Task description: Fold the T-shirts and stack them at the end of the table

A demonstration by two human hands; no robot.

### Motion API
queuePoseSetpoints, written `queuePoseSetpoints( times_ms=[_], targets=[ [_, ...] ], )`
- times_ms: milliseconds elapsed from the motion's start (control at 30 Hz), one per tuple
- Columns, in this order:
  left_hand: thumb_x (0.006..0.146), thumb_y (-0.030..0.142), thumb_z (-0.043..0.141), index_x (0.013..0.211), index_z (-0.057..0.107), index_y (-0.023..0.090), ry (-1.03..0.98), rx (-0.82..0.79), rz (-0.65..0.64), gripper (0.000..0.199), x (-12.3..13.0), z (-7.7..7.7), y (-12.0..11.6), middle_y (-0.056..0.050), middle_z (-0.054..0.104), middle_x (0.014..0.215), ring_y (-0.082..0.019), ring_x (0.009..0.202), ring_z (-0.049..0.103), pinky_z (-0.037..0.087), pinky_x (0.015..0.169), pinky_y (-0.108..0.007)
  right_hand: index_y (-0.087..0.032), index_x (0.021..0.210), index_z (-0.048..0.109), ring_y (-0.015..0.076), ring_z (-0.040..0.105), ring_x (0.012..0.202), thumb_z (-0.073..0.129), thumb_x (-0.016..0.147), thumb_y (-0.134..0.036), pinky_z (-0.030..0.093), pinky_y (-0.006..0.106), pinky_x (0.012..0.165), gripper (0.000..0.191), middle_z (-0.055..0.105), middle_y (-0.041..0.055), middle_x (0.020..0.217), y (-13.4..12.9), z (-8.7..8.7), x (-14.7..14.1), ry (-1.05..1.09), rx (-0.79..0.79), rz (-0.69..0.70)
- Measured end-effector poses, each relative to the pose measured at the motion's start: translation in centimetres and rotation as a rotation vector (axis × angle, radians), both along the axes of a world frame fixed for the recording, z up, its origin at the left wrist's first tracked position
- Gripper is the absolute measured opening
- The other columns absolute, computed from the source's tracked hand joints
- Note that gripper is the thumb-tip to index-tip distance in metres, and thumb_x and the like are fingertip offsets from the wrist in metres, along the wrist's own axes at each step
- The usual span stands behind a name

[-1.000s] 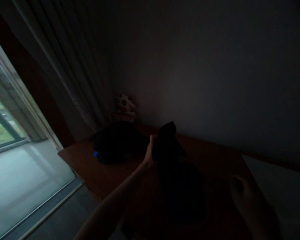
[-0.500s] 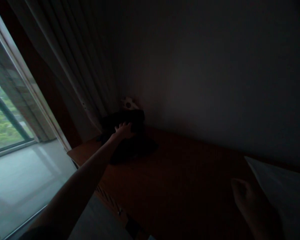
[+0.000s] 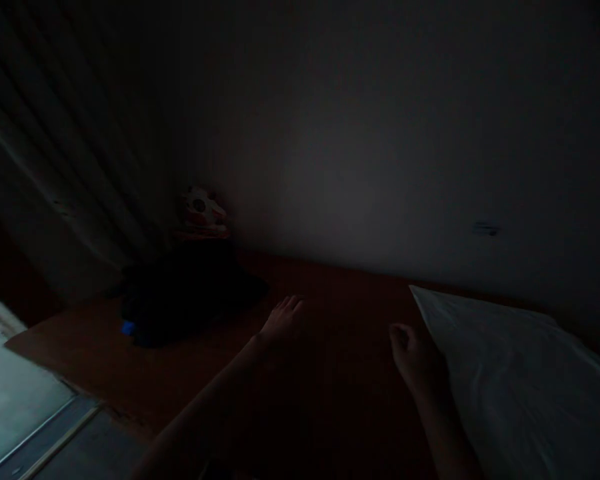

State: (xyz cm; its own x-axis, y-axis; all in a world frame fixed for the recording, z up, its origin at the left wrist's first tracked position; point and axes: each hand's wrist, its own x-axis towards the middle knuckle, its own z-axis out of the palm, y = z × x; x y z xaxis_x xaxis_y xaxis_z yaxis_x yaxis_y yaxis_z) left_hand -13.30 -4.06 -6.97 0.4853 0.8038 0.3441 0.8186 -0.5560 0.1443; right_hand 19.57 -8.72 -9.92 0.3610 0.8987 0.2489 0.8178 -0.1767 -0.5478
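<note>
The view is very dark. My left hand [image 3: 283, 317] is above the reddish-brown wooden surface [image 3: 345, 300], its fingers stretched out and nothing visible in them. Just left of it lies a heap of black cloth [image 3: 190, 287], apart from the fingertips. My right hand [image 3: 415, 353] is loosely curled, thumb against fingers, and no object shows in it. It is beside the left edge of a crumpled white sheet [image 3: 510, 373]; whether it touches the sheet I cannot tell.
Behind the black heap is a white and red object [image 3: 203, 208] with a dark round spot. A grey curtain [image 3: 80, 180] hangs at the left. A plain wall [image 3: 355, 180] with a small fixture [image 3: 486, 229] stands behind. Bright pale floor [image 3: 10, 400] shows at lower left.
My left hand has come off the black cloth and moved right. The view has turned right, showing more of the white sheet and less of the window. My right hand stays curled.
</note>
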Motion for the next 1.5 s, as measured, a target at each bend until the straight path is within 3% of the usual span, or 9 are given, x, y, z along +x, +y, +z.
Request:
queuePoseSetpoints(
  times_ms=[200,467,767,933,1033,1133,1300,1400,1500],
  targets=[
    [0.096,0.025,0.046,0.100,0.059,0.020,-0.085,-0.073,-0.148,0.014,7.0,-3.6,-0.9,-0.011,0.066,0.103,-0.024,0.095,0.065,0.054,0.082,-0.036,-0.022,0.102,0.068,0.0226,0.072,0.087,0.048,0.093,-0.039,0.052,0.034,0.081,0.028,0.077,0.0097,0.097,0.6,-0.3,-0.5,0.154,0.138,0.053],
    [0.095,0.045,0.046,0.124,0.049,0.021,-0.450,-0.309,-0.019,0.038,6.3,-2.8,0.0,-0.006,0.070,0.094,-0.020,0.078,0.069,0.053,0.069,-0.032,-0.022,0.103,0.063,0.0213,0.072,0.088,0.045,0.094,-0.037,0.055,0.034,0.081,0.025,0.076,0.0103,0.099,1.4,-1.8,0.2,0.326,0.225,0.106],
    [0.090,0.049,0.047,0.126,0.050,0.019,-0.316,-0.390,-0.018,0.047,6.9,-2.7,0.1,-0.008,0.073,0.090,-0.025,0.075,0.072,0.053,0.067,-0.035,-0.022,0.097,0.068,0.0157,0.073,0.084,0.060,0.092,-0.034,0.056,0.026,0.078,0.015,0.077,0.0009,0.091,-1.8,0.3,3.3,0.257,0.094,0.319],
    [0.090,0.047,0.047,0.124,0.052,0.021,-0.309,-0.367,-0.040,0.044,6.7,-3.1,0.5,-0.007,0.074,0.090,-0.023,0.075,0.072,0.053,0.067,-0.034,-0.016,0.110,0.064,0.0207,0.070,0.101,0.045,0.099,-0.035,0.053,0.035,0.092,0.029,0.075,0.0112,0.107,-3.5,2.5,10.7,0.134,0.073,0.028],
    [0.091,0.047,0.045,0.117,0.054,0.021,-0.261,-0.377,-0.042,0.039,6.7,-3.1,0.5,-0.009,0.075,0.093,-0.025,0.078,0.072,0.052,0.069,-0.035,-0.011,0.128,0.058,0.0355,0.043,0.141,0.047,0.097,-0.037,0.038,0.054,0.111,0.041,0.057,0.0247,0.141,-6.1,2.6,15.2,0.028,0.074,-0.230],
    [0.092,0.049,0.041,0.116,0.053,0.020,-0.235,-0.394,-0.041,0.039,6.8,-3.1,0.5,-0.012,0.075,0.101,-0.027,0.085,0.073,0.053,0.073,-0.037,-0.017,0.125,0.063,0.0434,0.033,0.147,0.055,0.094,-0.046,0.030,0.066,0.111,0.043,0.056,0.0228,0.143,-8.2,1.6,17.0,-0.019,-0.016,-0.346],
    [0.091,0.047,0.045,0.118,0.054,0.022,-0.248,-0.340,-0.075,0.038,6.8,-3.6,0.8,-0.012,0.073,0.109,-0.028,0.093,0.072,0.055,0.082,-0.040,-0.019,0.131,0.063,0.0453,0.038,0.145,0.055,0.096,-0.049,0.024,0.075,0.112,0.047,0.057,0.0208,0.145,-7.5,-0.4,13.5,-0.133,-0.161,-0.340],
    [0.091,0.048,0.048,0.114,0.058,0.022,-0.293,-0.243,-0.101,0.036,6.9,-3.4,0.7,-0.012,0.072,0.113,-0.029,0.101,0.069,0.055,0.090,-0.043,-0.010,0.142,0.054,0.0472,0.034,0.147,0.050,0.099,-0.052,0.020,0.074,0.114,0.061,0.046,0.0287,0.153,-6.0,-1.1,8.7,-0.199,-0.189,-0.262],
    [0.093,0.049,0.049,0.117,0.062,0.022,-0.331,-0.133,-0.166,0.039,7.0,-3.2,0.3,-0.013,0.070,0.120,-0.031,0.114,0.064,0.051,0.101,-0.047,-0.014,0.146,0.052,0.0454,0.030,0.150,0.049,0.099,-0.053,0.017,0.072,0.116,0.061,0.044,0.0261,0.157,-5.0,-1.5,2.7,-0.217,-0.150,-0.180]
  ],
)
